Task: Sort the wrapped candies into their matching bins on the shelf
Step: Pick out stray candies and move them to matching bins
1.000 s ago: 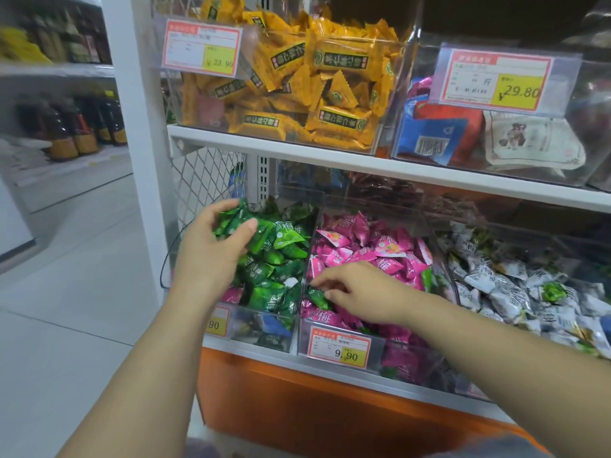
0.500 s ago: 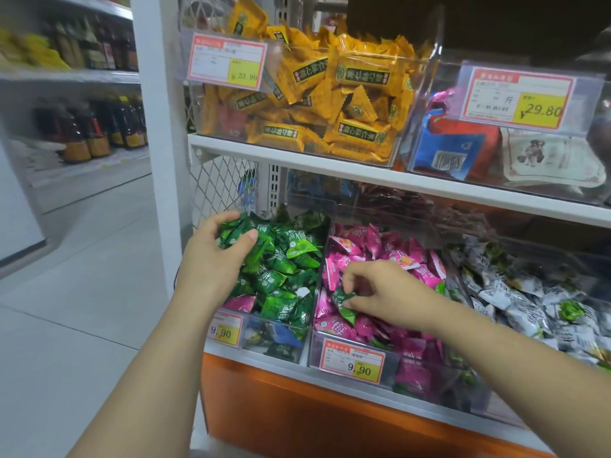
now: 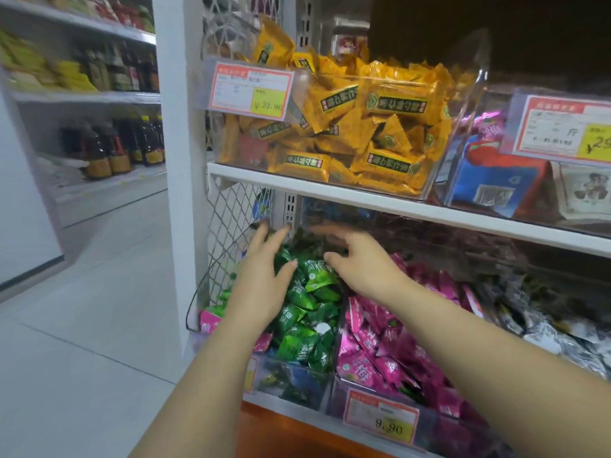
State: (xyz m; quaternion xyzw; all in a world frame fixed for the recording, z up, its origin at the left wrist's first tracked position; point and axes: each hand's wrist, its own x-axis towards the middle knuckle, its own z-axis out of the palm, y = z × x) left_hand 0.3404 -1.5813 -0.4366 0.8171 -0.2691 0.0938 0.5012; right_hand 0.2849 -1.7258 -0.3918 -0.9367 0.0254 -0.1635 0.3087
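Green candies (image 3: pixel 307 312): heaped in the left clear bin (image 3: pixel 297 388), wrappers jumbled, corners pointing every way, no shared long axis.
Pink candies (image 3: pixel 390 352): heaped just right of them.
Left hand (image 3: pixel 261 285): fingers straight, flat over the green heap.
Right hand (image 3: pixel 360 266): fingers loosely spread above it, holding nothing.

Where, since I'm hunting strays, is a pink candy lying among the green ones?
Head view: a pink candy lies at the green bin's front left corner, against the wire mesh, just left of the left forearm.
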